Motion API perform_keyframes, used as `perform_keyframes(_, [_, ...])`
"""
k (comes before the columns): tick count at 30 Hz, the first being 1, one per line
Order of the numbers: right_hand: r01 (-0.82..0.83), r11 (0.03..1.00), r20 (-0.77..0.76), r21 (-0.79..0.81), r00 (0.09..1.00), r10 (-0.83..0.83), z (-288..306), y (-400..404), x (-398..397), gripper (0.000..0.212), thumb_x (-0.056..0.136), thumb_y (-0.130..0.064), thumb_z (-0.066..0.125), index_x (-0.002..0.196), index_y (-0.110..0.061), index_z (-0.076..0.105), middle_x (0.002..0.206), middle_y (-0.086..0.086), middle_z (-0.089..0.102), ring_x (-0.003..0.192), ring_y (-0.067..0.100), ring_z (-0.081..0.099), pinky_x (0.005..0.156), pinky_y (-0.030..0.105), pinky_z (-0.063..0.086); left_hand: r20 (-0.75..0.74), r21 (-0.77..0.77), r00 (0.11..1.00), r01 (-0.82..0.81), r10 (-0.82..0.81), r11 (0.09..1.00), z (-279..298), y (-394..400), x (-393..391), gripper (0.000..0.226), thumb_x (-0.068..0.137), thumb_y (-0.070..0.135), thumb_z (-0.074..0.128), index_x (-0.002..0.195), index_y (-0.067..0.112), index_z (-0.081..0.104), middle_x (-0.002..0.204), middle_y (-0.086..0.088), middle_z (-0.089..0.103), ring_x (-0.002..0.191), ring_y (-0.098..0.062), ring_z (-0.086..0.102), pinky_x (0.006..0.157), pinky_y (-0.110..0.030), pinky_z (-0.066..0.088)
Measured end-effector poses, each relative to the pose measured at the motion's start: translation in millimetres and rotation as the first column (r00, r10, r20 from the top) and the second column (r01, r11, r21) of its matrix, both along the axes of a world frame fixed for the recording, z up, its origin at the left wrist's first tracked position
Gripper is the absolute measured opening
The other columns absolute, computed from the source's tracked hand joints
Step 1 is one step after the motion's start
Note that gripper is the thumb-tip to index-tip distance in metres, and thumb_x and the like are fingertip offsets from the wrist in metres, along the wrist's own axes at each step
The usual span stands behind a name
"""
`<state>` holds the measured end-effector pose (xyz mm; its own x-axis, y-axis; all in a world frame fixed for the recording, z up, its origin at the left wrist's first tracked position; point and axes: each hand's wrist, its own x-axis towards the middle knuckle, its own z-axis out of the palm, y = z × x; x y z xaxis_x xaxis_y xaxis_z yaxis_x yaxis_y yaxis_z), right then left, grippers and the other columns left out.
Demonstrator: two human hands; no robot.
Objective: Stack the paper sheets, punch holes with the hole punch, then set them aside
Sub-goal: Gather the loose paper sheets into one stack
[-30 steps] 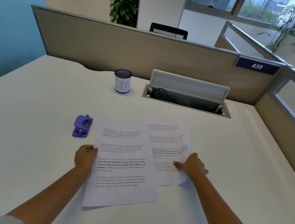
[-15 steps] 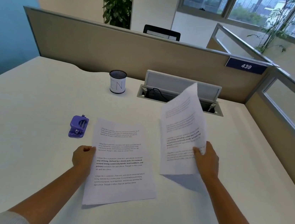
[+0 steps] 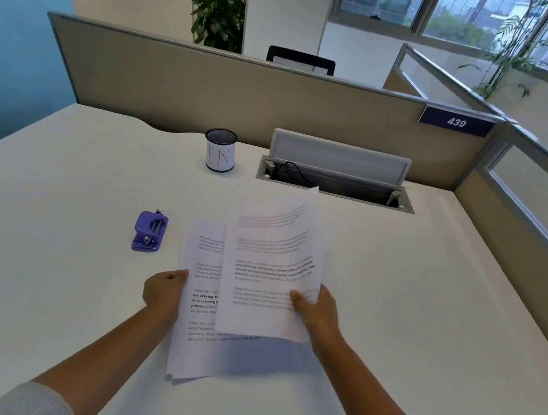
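Head view, desk (image 3: pixel 49 283): I see both sheets near its front.
Lower sheet (image 3: pixel 192 352): flat, left hand (image 3: pixel 164 292) pinching its edge.
Upper sheet (image 3: pixel 268 268): lifted over it, gripped by right hand (image 3: pixel 317 311).
Hole punch (image 3: pixel 149 231): untouched; stacking unfinished, punching and setting aside remain.

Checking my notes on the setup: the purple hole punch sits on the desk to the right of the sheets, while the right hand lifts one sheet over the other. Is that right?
Not quite. The head view shows the purple hole punch on the desk to the left of the sheets, beyond the left hand. The right hand does hold one sheet over the other.
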<state>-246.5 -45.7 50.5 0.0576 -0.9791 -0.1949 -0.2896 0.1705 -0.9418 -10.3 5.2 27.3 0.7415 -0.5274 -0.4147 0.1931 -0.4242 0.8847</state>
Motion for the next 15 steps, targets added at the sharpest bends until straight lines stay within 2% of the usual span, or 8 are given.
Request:
perform_keyframes(3, [-0.069, 0.996, 0.026, 0.054, 0.997, 0.068, -11, 11, 12, 0.040, 0.081, -0.014, 0.067, 0.118, -0.009, 0.055, 0.116, 0.011, 0.065, 0.096, 0.024, 0.063, 0.083, 0.034, 0.053, 0.026, 0.015, 1.000, 0.013, -0.014, 1.000, 1, 1, -3, 0.020, 0.089, 0.015, 0.054, 0.099, 0.001, 0.064, 0.106, -0.020, 0.065, 0.081, -0.030, 0.057, 0.075, -0.037, 0.049])
perform_keyframes(6, [-0.127, 0.989, -0.005, 0.069, 0.992, 0.128, -17, 20, 23, 0.044, 0.081, -0.019, 0.068, 0.121, -0.014, 0.051, 0.116, 0.004, 0.063, 0.097, 0.020, 0.060, 0.081, 0.029, 0.050, 0.059, 0.026, 0.998, 0.002, -0.003, 1.000, 0, 2, -5, 0.023, 0.090, 0.017, 0.053, 0.106, 0.003, 0.063, 0.114, -0.018, 0.063, 0.097, -0.035, 0.059, 0.088, -0.043, 0.050])
perform_keyframes(8, [-0.160, 0.984, -0.059, 0.079, 0.985, 0.165, -19, 24, 30, 0.047, 0.081, -0.022, 0.067, 0.124, -0.015, 0.048, 0.113, -0.001, 0.059, 0.096, 0.017, 0.057, 0.081, 0.026, 0.048, 0.077, 0.034, 0.997, 0.009, -0.012, 0.999, 0, 3, -6, 0.026, 0.091, 0.017, 0.053, 0.111, 0.003, 0.061, 0.118, -0.016, 0.062, 0.102, -0.034, 0.058, 0.090, -0.045, 0.050])
perform_keyframes(15, [-0.178, 0.982, -0.168, 0.059, 0.968, 0.186, -23, 30, 34, 0.050, 0.083, -0.022, 0.065, 0.127, -0.014, 0.043, 0.124, 0.005, 0.057, 0.093, 0.012, 0.052, 0.081, 0.021, 0.045, 0.061, 0.037, 0.997, 0.043, -0.046, 0.998, -2, 1, -8, 0.024, 0.086, 0.014, 0.058, 0.109, 0.008, 0.060, 0.115, -0.016, 0.064, 0.096, -0.033, 0.062, 0.086, -0.046, 0.053])
